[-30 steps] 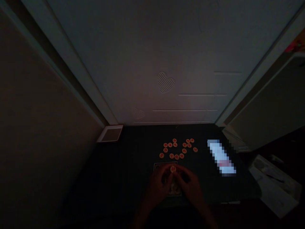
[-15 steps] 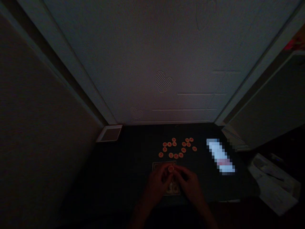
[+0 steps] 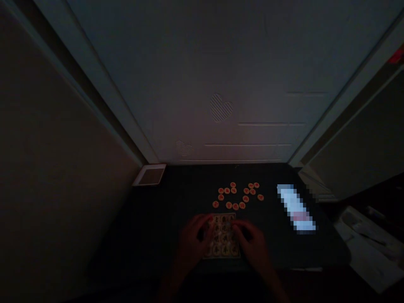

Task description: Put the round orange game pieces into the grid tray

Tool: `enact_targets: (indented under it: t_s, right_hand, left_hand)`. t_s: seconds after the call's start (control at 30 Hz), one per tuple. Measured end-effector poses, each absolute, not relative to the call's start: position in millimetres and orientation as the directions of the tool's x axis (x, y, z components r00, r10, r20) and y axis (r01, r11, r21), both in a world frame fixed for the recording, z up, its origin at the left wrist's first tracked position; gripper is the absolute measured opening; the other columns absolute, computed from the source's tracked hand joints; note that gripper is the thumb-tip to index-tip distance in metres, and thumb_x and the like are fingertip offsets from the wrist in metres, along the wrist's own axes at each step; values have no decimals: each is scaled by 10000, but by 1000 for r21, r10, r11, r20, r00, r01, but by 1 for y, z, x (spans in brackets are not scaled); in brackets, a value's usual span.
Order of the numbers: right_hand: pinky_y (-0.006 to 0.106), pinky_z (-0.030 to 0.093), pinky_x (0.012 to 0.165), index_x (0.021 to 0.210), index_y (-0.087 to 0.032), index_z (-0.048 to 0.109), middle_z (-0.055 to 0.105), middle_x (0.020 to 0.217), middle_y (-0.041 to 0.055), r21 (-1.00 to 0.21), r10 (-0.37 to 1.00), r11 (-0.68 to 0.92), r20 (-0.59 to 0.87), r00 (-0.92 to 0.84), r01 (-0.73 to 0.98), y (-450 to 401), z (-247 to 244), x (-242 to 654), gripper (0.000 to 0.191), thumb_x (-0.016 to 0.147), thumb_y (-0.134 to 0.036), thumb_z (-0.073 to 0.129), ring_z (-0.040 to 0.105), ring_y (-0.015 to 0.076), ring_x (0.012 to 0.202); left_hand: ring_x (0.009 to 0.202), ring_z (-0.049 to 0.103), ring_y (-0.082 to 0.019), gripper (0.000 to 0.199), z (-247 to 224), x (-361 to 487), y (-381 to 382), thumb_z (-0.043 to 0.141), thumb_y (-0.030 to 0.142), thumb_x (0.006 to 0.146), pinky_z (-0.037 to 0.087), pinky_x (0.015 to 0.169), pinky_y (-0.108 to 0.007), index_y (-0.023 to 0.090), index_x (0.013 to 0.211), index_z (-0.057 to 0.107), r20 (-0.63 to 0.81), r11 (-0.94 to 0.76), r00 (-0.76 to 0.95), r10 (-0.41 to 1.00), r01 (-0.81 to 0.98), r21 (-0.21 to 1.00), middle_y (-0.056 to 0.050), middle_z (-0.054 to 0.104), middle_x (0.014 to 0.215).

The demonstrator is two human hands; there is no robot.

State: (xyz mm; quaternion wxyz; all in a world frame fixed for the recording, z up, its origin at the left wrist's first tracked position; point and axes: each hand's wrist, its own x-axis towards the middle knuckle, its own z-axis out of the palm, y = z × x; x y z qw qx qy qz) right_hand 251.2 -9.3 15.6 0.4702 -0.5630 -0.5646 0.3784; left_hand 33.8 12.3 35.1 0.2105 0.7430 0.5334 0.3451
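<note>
A square tray [image 3: 216, 239] of round Chinese chess pieces with dark characters lies near the table's front edge. My left hand [image 3: 192, 240] is over its left side, fingers curled and tips drawn together at the upper left corner. A reddish Chinese chess piece [image 3: 211, 219] shows dimly at those fingertips. My right hand [image 3: 252, 240] is at the tray's right edge, fingers bent, thumb a little apart from the forefinger, nothing visible between them. Behind the tray, several red-lettered pieces [image 3: 235, 206] lie loosely scattered on the dark table.
A bright, pixelated oblong [image 3: 296, 209] lies on the table [image 3: 158, 227] at the right. A shallow white-rimmed box [image 3: 150, 174] stands at the back left corner. A white panel with embossed hearts [image 3: 221, 108] rises behind. Pale items [image 3: 369, 246] lie beyond the table's right side.
My hands have moved apart from over the tray to its two sides, uncovering the dark-lettered pieces. The red piece held between both hands has gone leftward to my left fingertips. The view has shifted slightly.
</note>
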Motion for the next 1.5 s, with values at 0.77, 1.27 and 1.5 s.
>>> enact_targets:
  t_s: [0.77, 1.27, 1.5]
  right_hand:
    - [314, 545, 800, 983, -225, 777, 779, 955, 72, -952, 993, 65, 92, 79, 300, -10, 15, 251, 311, 954, -475, 593, 714, 249, 911]
    - [298, 535, 815, 983, -222, 767, 774, 966, 62, -954, 994, 45, 72, 79, 298, -10, 16, 250, 292, 961, -454, 590, 709, 235, 921]
    - [298, 543, 802, 967, -218, 770, 779, 953, 68, -951, 992, 67, 96, 82, 302, -10, 16, 250, 306, 961, -463, 588, 716, 239, 911]
  left_hand:
    - [1006, 687, -261, 177, 30, 23, 11, 622, 232, 936, 476, 901, -466, 293, 1065, 727, 378, -439, 297, 877, 814, 380, -18, 761, 1134]
    - [1117, 675, -248, 207, 13, 21, 22, 662, 330, 904, 542, 977, -444, 297, 1105, 701, 260, -288, 151, 954, 712, 640, -20, 707, 1252]
    - [1018, 703, -228, 156, 7, 21, 28, 669, 326, 892, 564, 933, -424, 294, 1030, 733, 241, -260, 122, 963, 661, 704, -21, 729, 1187]
